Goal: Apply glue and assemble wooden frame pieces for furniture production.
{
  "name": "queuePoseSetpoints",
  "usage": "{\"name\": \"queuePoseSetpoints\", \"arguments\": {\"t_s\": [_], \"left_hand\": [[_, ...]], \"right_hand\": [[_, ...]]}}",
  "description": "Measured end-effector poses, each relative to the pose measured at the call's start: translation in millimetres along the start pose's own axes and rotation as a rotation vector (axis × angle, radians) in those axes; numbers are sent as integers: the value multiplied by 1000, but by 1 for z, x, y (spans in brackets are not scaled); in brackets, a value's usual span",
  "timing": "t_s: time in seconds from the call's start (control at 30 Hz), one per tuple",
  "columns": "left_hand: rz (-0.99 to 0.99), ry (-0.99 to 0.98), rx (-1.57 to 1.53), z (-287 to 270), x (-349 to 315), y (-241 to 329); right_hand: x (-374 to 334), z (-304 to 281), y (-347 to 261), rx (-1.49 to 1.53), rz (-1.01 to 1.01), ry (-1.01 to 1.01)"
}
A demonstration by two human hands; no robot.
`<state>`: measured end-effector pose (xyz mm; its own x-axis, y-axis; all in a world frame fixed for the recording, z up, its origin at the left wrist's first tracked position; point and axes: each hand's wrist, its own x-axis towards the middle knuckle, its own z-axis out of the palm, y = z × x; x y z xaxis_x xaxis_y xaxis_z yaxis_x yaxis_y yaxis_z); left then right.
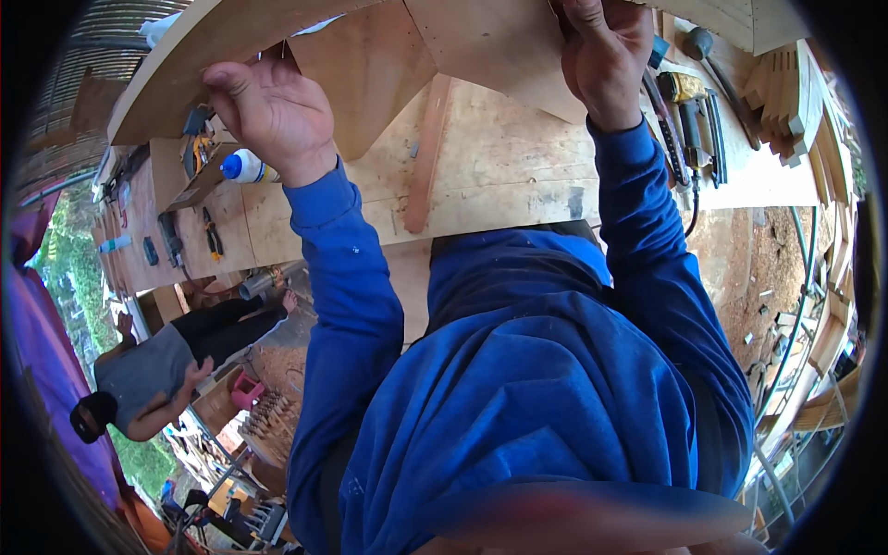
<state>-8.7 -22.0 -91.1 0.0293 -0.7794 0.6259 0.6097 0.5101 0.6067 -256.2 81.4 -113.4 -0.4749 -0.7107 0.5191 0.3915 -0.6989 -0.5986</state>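
At the top of the view, a large pale wooden panel assembly (365, 69) with a long curved board (176, 69) along its edge is raised above the workbench (518, 157). My left hand (277, 111) grips its near edge on the left, thumb up and fingertips partly hidden by the wood. My right hand (606, 60) grips the same assembly farther right, its fingers mostly cut off by the top of the view. A narrow wooden strip (430, 157) lies on the bench between my forearms.
Right of my right hand lie a yellow-and-black nail gun (689, 116) with its hose, a mallet (703, 46) and stacked notched wood (786, 92). On the left are a white bottle with blue cap (245, 166), pliers (213, 236) and a cardboard box (176, 176). Another person (166, 370) is at lower left.
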Motion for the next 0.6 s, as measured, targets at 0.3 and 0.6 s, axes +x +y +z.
{"name": "queuePoseSetpoints", "arguments": {"t_s": [0.3, 0.6], "left_hand": [[-37, -45, -39, 7, 4, -5], [25, -64, -98, 8, 7, -8]], "right_hand": [[7, 3, 6, -58, 45, 90], [3, 14, -6, -225, 31, 81]]}}
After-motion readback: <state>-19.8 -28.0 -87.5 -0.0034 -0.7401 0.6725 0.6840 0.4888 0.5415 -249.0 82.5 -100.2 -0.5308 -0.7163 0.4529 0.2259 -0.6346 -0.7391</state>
